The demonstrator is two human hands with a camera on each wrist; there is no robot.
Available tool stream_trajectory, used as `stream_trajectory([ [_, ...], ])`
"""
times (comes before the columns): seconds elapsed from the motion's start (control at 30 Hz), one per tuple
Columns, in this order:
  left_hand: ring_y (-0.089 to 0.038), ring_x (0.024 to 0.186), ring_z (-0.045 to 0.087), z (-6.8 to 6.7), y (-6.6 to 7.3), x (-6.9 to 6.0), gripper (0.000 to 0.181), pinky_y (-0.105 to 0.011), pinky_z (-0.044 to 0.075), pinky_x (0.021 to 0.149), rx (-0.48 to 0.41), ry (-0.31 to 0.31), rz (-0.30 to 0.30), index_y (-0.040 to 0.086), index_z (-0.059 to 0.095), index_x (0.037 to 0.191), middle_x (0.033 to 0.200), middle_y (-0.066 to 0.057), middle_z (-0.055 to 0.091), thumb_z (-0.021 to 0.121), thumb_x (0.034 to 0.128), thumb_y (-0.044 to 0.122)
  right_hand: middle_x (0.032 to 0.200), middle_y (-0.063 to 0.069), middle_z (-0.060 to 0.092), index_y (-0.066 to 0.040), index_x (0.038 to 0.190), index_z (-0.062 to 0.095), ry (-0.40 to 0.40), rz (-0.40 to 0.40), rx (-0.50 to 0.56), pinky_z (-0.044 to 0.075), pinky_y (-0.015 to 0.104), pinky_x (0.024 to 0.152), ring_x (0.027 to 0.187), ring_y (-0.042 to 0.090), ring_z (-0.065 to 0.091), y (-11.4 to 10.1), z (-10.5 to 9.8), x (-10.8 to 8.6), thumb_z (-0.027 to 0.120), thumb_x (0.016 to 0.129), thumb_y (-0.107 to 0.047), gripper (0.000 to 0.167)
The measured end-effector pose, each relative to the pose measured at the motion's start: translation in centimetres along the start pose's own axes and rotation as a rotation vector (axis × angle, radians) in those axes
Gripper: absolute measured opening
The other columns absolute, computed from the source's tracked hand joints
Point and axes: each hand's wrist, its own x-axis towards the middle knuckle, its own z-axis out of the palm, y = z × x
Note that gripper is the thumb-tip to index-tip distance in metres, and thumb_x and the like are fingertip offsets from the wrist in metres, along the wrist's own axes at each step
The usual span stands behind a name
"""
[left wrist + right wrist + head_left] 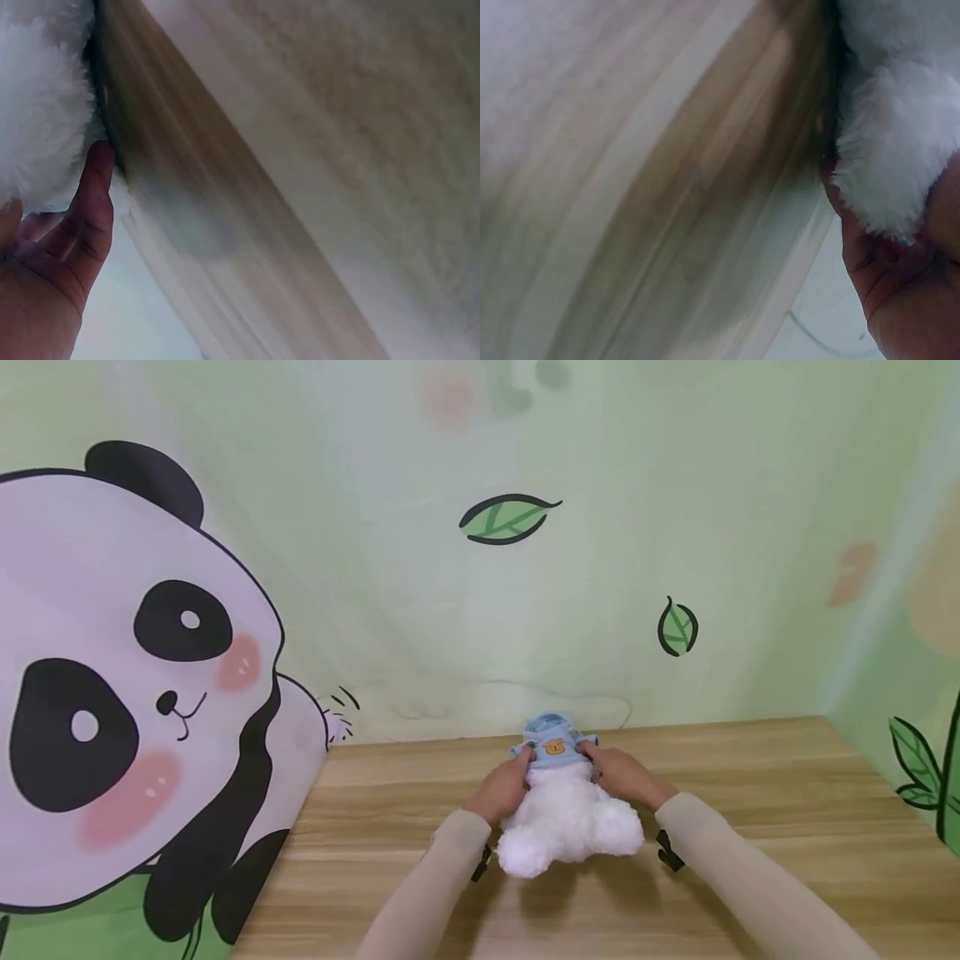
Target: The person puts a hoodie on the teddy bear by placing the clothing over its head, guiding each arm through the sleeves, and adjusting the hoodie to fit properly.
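Observation:
A white fluffy plush toy (564, 814) in a small light-blue hoodie (542, 757) is between both hands over the wooden table, its stubby legs toward me. An orange bear face decorates the hoodie, and no head shows beyond the collar. My left hand (501, 787) grips the toy's left-hand side at the hoodie, thumb on top. On the opposite side my right hand (628, 775) holds it the same way. White fur (41, 112) fills the corner of the left wrist view beside the curled fingers (94, 202). In the right wrist view, fur (900, 142) partly covers the right hand (900, 300).
The wood-grain tabletop (375, 827) runs back to a pale green wall cloth (405, 610) printed with leaves. A large printed panda (202, 693) covers the left side. Green printed leaves (915, 760) mark the right side panel.

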Motion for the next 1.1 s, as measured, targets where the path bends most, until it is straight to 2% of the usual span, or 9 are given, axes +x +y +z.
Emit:
stream_trajectory([
  [0.17, -0.026, 0.099, 0.067, -0.2, -0.1, 0.5, 0.042, -0.037, 0.054, 0.085, 0.03, 0.009, 0.018, 0.013, 0.038, 0.132, 0.112, -0.015, 0.068, 0.057, 0.0947, 0.005, 0.1, 0.023, 0.068, 0.0, 0.135, 0.043, 0.013, -0.006, -0.019, 0.054, 0.045, 0.078, 0.087, 0.032, 0.067, -0.3, 0.0, 0.3, 0.052, 0.095, -0.002, 0.041],
  [0.33, -0.026, 0.094, 0.068, 0.1, 0.0, 0.4, 0.044, -0.036, 0.054, 0.083, 0.06, -0.004, 0.002, 0.013, 0.035, 0.136, 0.106, -0.015, 0.069, 0.053, 0.0966, 0.007, 0.1, 0.023, 0.068, 0.002, 0.137, 0.041, 0.035, 0.007, -0.082, 0.054, 0.045, 0.075, 0.086, 0.033, 0.067, -0.7, 0.2, 0.4, 0.053, 0.096, -0.007, 0.043],
  [0.5, -0.027, 0.091, 0.069, 0.3, 0.2, 0.3, 0.042, -0.038, 0.055, 0.078, 0.085, -0.001, -0.016, 0.011, 0.035, 0.138, 0.101, -0.015, 0.07, 0.049, 0.0984, 0.007, 0.09, 0.02, 0.068, -0.001, 0.128, 0.045, 0.065, 0.027, -0.114, 0.052, 0.043, 0.063, 0.077, 0.033, 0.066, -1.1, 0.1, 0.2, 0.056, 0.093, -0.008, 0.037],
  [0.63, -0.03, 0.093, 0.069, 0.2, 0.5, 0.1, 0.041, -0.04, 0.055, 0.079, 0.096, 0.01, -0.015, 0.01, 0.036, 0.139, 0.101, -0.016, 0.07, 0.046, 0.0993, 0.007, 0.081, 0.015, 0.065, -0.003, 0.118, 0.047, 0.078, 0.031, -0.09, 0.048, 0.039, 0.055, 0.068, 0.029, 0.063, -1.4, 0.0, -0.1, 0.058, 0.092, -0.008, 0.028],
  [0.83, -0.03, 0.083, 0.069, 0.4, 0.6, -0.1, 0.036, -0.041, 0.055, 0.071, 0.155, 0.016, 0.004, 0.009, 0.038, 0.136, 0.09, -0.015, 0.069, 0.045, 0.1005, 0.01, 0.076, 0.01, 0.061, -0.006, 0.106, 0.047, 0.097, 0.051, -0.055, 0.043, 0.033, 0.053, 0.064, 0.023, 0.06, -1.6, 0.4, -0.3, 0.057, 0.093, -0.008, 0.016],
  [1.1, -0.029, 0.086, 0.068, 0.4, 0.7, -0.2, 0.042, -0.042, 0.055, 0.072, 0.194, 0.029, -0.036, 0.011, 0.038, 0.141, 0.093, -0.013, 0.069, 0.046, 0.1, 0.011, 0.075, 0.01, 0.06, -0.004, 0.102, 0.048, 0.14, 0.066, -0.007, 0.043, 0.034, 0.054, 0.063, 0.023, 0.057, -2.0, 0.6, -0.2, 0.058, 0.091, -0.009, 0.016],
])
